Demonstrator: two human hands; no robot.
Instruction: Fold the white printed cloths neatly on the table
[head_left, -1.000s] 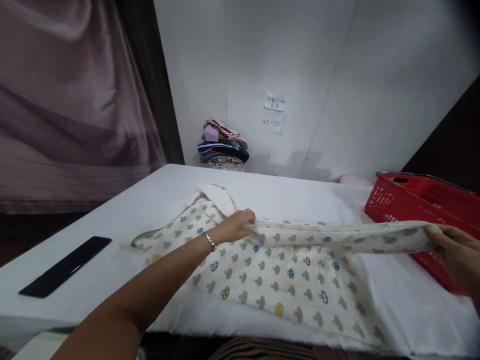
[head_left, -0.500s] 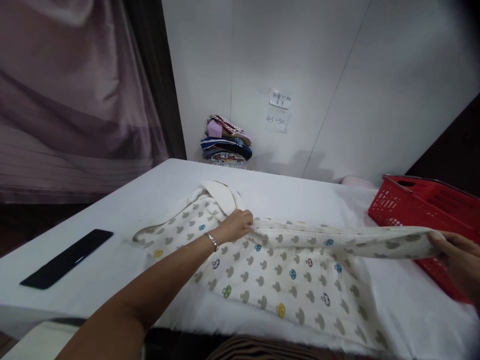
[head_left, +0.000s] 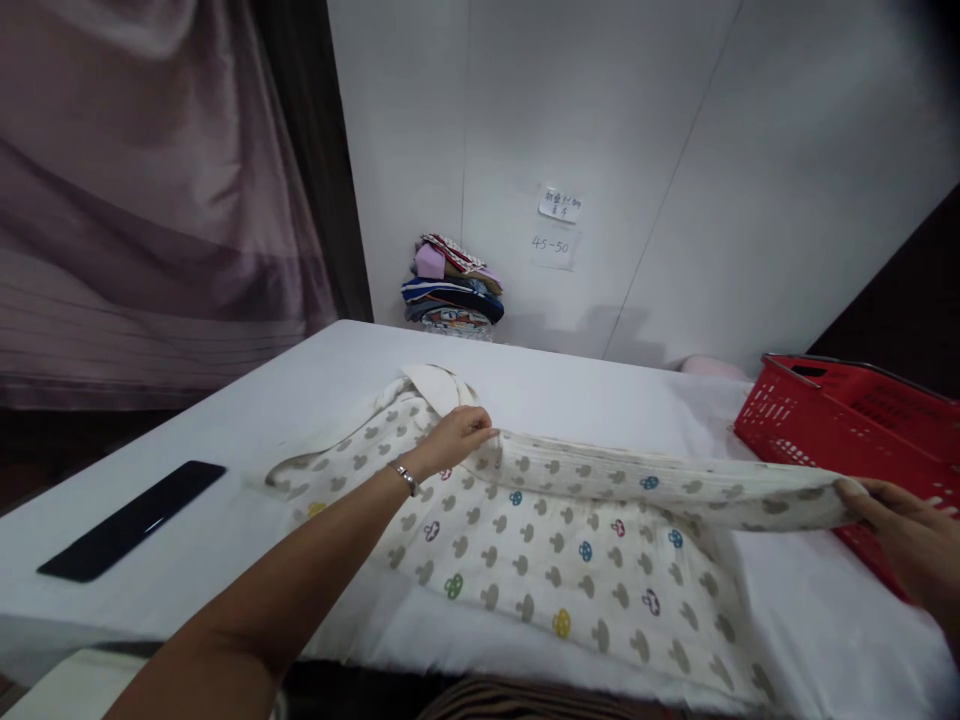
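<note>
A white cloth garment (head_left: 555, 550) printed with grey and coloured mushrooms lies spread across the table, its wide white band at the upper left. My left hand (head_left: 459, 436), with a silver bracelet at the wrist, pinches the garment's upper edge near its middle. At the far right end of a folded-over strip, my right hand (head_left: 892, 515) grips the fabric between thumb and fingers, in front of the red basket. The strip stretches between both hands, and the rest of the garment lies below it.
A red plastic basket (head_left: 847, 420) stands at the right on the white table (head_left: 337, 350). A black flat device (head_left: 135, 518) lies at the left. Folded clothes (head_left: 453, 285) are stacked by the wall, under paper notes (head_left: 555, 225). A pink curtain (head_left: 150, 200) hangs at the left.
My left hand has shifted slightly left and up with the fabric edge. My right hand has moved a little left, and the strip between them now lies folded flatter toward me.
</note>
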